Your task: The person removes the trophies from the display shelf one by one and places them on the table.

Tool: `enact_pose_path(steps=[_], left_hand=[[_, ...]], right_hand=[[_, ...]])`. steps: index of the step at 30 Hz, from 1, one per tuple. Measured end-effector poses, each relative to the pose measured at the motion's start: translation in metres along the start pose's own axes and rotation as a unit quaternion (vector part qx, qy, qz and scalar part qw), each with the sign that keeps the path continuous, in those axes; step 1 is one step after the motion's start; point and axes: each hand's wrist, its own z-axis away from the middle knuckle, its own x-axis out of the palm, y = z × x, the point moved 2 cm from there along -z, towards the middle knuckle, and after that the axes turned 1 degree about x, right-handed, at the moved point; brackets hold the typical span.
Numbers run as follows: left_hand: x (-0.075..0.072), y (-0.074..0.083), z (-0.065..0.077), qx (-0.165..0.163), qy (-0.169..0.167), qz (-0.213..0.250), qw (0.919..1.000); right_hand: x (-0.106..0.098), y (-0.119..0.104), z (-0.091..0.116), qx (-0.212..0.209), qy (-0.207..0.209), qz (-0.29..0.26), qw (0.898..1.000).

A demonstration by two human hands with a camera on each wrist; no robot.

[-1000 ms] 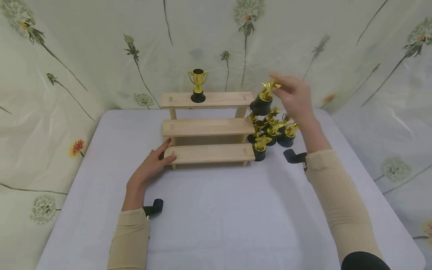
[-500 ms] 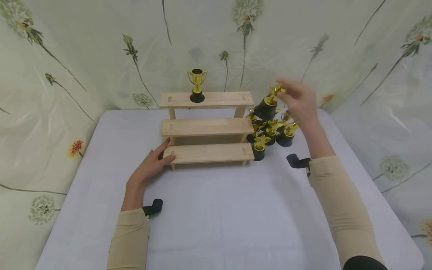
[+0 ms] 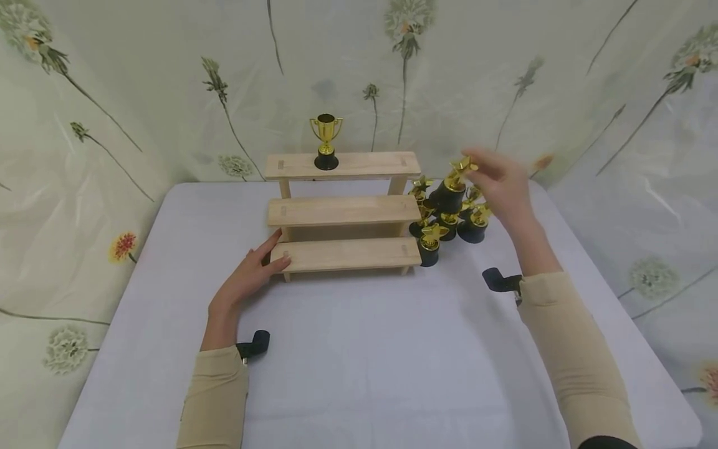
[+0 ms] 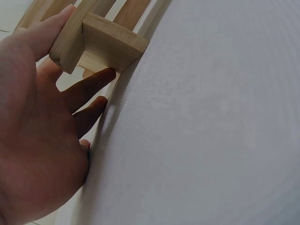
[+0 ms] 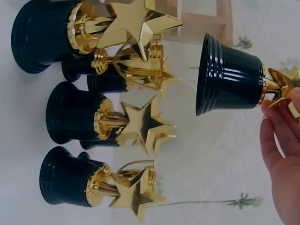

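Observation:
A three-step wooden stand (image 3: pixel 343 212) is set on the white table. At the left end of its lowest step, my left hand (image 3: pixel 247 274) grips the board, thumb on top and other fingers beside and below it. In the left wrist view, the board end (image 4: pixel 70 47) lies between thumb and fingers. My right hand (image 3: pixel 502 187) pinches a star trophy (image 5: pixel 234 77) by its gold star, its black base hanging tilted above other trophies. A gold cup trophy (image 3: pixel 326 140) stands upright on the top step, left of middle.
Several small trophies crowd together right of the stand, among them a star trophy (image 3: pixel 430 243) at the front and another star trophy (image 3: pixel 473 227) at the right. Behind the white table (image 3: pixel 359 349) hangs a flower-printed curtain (image 3: pixel 460 75).
The right hand has moved right and downward with the star trophy, bringing it lower over the trophy group. The left hand keeps its place on the stand.

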Motion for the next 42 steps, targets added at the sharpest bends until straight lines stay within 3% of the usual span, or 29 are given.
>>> enact_pose_path(steps=[6,13,22,33,42], left_hand=[[-0.001,0.000,0.000,-0.002,0.003,-0.002,1.0000],[-0.001,0.001,0.000,0.001,0.002,-0.006,1.0000],[-0.001,-0.001,-0.002,0.000,-0.003,-0.006,1.0000],[-0.002,-0.001,0.000,0.001,-0.007,0.000,1.0000],[-0.001,-0.003,-0.002,0.005,-0.004,0.001,1.0000]], right_hand=[[0.000,0.022,0.003,0.011,-0.006,-0.008,1.000],[-0.004,0.010,0.017,0.003,0.001,-0.013,1.000],[-0.007,0.013,0.025,-0.001,0.014,-0.007,1.000],[-0.008,0.050,0.024,0.004,0.025,0.030,0.999],[-0.010,0.056,0.030,-0.003,0.028,0.048,0.998]])
